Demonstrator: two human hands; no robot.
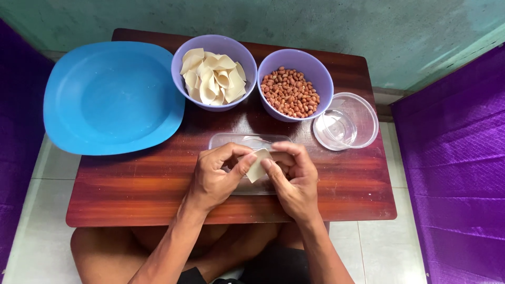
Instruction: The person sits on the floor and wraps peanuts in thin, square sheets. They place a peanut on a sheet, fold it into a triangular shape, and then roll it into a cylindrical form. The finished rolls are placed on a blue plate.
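A low wooden table (158,194) holds a large blue plate (105,100) at the left, then a purple bowl of pale dough squares (214,73) and a purple bowl of peanuts (294,89). A small clear round tub (363,126) sits at the right. Over a clear rectangular tray (236,141), the left hand (213,179) and right hand (297,181) both pinch one dough square (258,164), tilted between their fingertips.

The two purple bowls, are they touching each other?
Apart. The head view shows a thin strip of brown table between the bowl of wrappers and the bowl of peanuts.
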